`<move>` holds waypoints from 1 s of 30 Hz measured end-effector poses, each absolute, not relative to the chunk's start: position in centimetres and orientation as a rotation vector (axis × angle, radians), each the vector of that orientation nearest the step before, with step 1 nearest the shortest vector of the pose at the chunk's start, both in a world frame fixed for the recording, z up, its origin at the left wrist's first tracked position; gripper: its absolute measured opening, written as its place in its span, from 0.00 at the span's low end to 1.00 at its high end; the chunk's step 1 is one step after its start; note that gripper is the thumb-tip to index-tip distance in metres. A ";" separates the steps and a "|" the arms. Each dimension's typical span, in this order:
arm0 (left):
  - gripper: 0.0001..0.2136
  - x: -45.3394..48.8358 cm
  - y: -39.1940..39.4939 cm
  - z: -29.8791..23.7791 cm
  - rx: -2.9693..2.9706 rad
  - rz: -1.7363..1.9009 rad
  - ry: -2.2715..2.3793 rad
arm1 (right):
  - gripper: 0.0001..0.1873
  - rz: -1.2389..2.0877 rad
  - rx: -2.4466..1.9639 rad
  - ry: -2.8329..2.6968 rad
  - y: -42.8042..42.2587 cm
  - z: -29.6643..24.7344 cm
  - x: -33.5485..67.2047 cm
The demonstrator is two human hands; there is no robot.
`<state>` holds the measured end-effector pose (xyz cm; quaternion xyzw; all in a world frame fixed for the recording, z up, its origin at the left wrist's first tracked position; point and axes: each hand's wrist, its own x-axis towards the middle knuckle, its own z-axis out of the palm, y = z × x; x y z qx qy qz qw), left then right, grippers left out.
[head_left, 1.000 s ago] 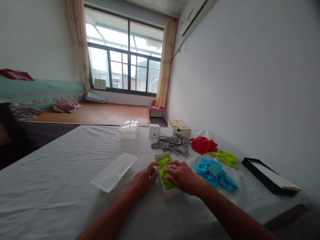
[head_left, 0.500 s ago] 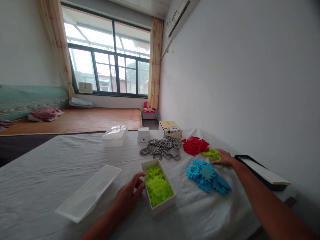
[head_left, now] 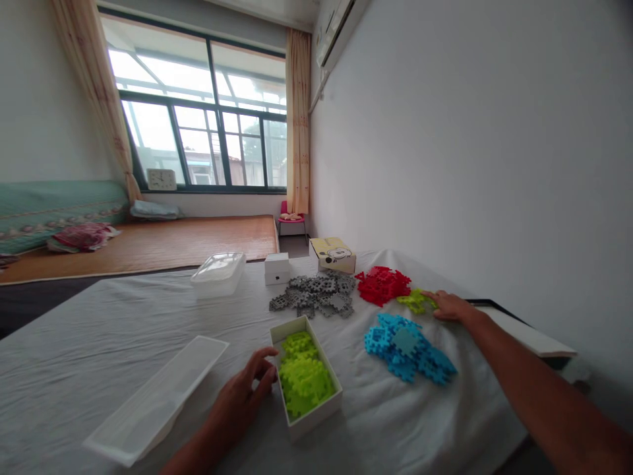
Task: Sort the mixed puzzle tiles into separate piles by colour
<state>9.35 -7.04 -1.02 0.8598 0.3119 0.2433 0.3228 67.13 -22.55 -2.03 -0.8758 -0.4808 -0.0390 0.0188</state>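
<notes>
A white open box (head_left: 321, 417) holds a heap of yellow-green interlocking plastic pieces (head_left: 307, 382). My left hand (head_left: 242, 396) is at its left side, fingers loosely bent and apart, fingertips against the rim. Farther right, my right hand (head_left: 452, 308) has its fingers on a small group of yellow-green pieces (head_left: 414, 301); the undersides of those fingers are hidden. Beside that group lies a red pile (head_left: 383, 285) of similar pieces. A blue pile (head_left: 408, 346) lies nearer me, and a grey pile (head_left: 316, 295) spreads out behind the white box.
A translucent lid or tray (head_left: 158, 399) lies at the left. At the back stand a clear plastic container (head_left: 219, 280), a small white box (head_left: 276, 270) and a yellow printed carton (head_left: 333, 254). A black-edged white box (head_left: 519, 333) lies beside my right forearm.
My right hand has drawn its spread fingers closer together and shifted slightly off the small yellow-green group. My left hand stays by the white box. The whole view has turned a little.
</notes>
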 end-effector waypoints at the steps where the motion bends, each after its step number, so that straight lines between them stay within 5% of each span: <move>1: 0.15 9.3 -7.0 -1.1 2.254 0.641 0.814 | 0.34 -0.142 -2.747 -1.472 -22.4 -2.2 66.9; 10: 0.15 9.3 -7.0 -1.2 2.280 0.639 0.795 | 0.21 -0.394 -2.801 -1.391 -24.0 -1.6 64.9; 19: 0.14 9.1 -7.3 -1.0 2.329 0.686 0.756 | 0.20 -0.554 -2.745 -1.302 -25.7 0.1 63.1; 30: 0.13 8.8 -7.9 -1.1 2.354 0.714 0.787 | 0.14 -0.584 -1.999 -1.684 -18.9 7.0 46.7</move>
